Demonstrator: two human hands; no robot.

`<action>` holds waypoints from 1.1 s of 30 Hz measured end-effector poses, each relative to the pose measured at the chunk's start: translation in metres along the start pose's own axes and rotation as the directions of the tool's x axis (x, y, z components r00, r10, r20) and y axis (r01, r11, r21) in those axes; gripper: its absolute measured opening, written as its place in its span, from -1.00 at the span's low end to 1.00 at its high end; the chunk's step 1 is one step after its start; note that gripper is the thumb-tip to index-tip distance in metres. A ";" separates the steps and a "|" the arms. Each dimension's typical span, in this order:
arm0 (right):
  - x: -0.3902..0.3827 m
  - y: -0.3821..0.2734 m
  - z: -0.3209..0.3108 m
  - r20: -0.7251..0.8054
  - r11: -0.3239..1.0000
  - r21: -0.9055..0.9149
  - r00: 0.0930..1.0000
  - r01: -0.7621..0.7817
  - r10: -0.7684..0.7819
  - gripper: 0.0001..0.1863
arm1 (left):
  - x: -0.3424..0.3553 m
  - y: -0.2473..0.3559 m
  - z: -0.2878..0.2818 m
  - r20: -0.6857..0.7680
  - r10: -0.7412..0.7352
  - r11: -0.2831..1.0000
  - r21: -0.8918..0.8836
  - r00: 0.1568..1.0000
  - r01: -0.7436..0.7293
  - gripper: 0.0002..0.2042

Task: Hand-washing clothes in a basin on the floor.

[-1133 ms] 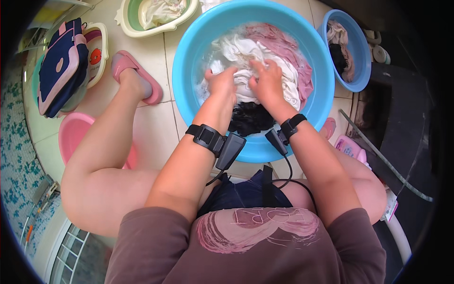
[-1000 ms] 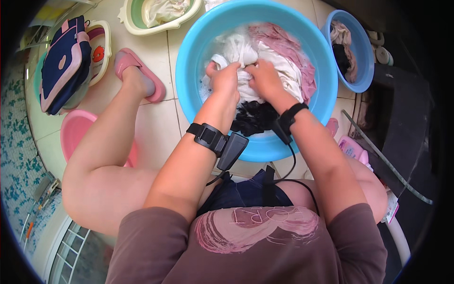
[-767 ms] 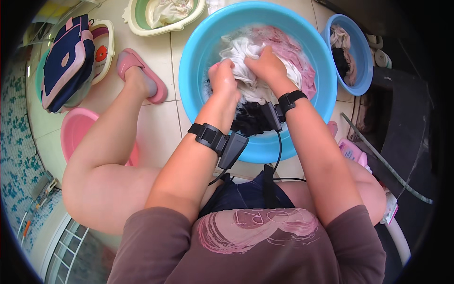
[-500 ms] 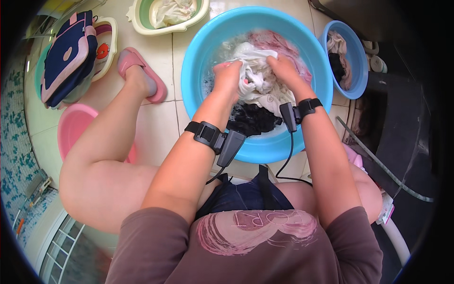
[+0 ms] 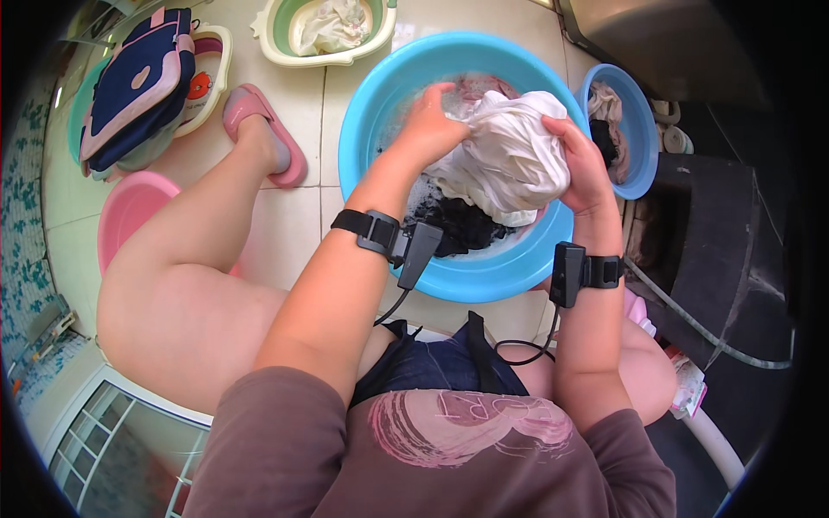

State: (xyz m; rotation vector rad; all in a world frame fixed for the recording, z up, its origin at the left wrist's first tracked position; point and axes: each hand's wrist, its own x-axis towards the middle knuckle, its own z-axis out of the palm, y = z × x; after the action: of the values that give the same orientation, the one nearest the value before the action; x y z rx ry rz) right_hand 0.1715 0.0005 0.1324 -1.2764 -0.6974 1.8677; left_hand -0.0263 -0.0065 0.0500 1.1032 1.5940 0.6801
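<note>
At upper centre the right hand [image 5: 589, 173] grips creased white cloth [image 5: 522, 151] over a round-rimmed blue plastic basin [image 5: 471, 283], the left hand [image 5: 427, 131] unclear in hold.

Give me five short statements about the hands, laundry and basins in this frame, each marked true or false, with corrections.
1. The right hand grips a bunched white cloth. True.
2. The black cloth hangs over the large blue basin's outer side. False: it lies inside the basin.
3. The smaller blue basin also holds clothes. True.
4. The navy-and-pink backpack is on the right. False: it is on the left.
5. A pale cloth lies in the green-and-cream basin. True.
</note>
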 end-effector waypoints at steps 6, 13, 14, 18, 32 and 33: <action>-0.004 -0.024 -0.007 0.188 0.993 -0.094 0.978 -0.075 0.092 -0.54 | 0.001 0.015 -0.028 0.553 0.182 0.588 -0.724 0.813 0.361 -0.69; 0.057 0.002 -0.049 0.071 0.140 -0.989 0.974 0.041 0.215 -0.30 | 0.016 0.002 -0.009 0.301 -0.172 0.471 -0.811 0.938 0.347 -0.72; 0.071 0.012 -0.050 0.012 0.162 -0.987 0.998 0.002 0.059 -0.33 | 0.022 -0.016 -0.002 0.301 -0.182 0.470 -0.810 0.936 0.352 -0.72; 0.085 0.090 -0.016 0.220 -0.119 -0.976 0.818 0.185 -0.532 -0.48 | 0.029 -0.051 0.017 0.301 -0.410 0.353 -0.818 0.861 0.454 -0.64; 0.073 0.085 0.043 0.056 0.859 -0.484 0.985 0.169 -0.163 -0.77 | 0.036 -0.036 0.015 0.478 -0.314 0.050 -0.855 0.821 0.516 -0.45; 0.051 0.077 0.057 0.121 0.710 -0.640 0.952 0.292 -0.283 -0.80 | 0.039 -0.040 0.019 0.385 -0.346 0.079 -0.897 0.856 0.435 -0.49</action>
State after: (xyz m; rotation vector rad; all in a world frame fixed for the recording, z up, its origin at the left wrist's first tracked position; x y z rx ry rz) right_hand 0.0858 -0.0025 0.0663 -1.4572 -1.5659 1.4041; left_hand -0.0228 0.0099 -0.0068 -0.3310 0.8995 1.0176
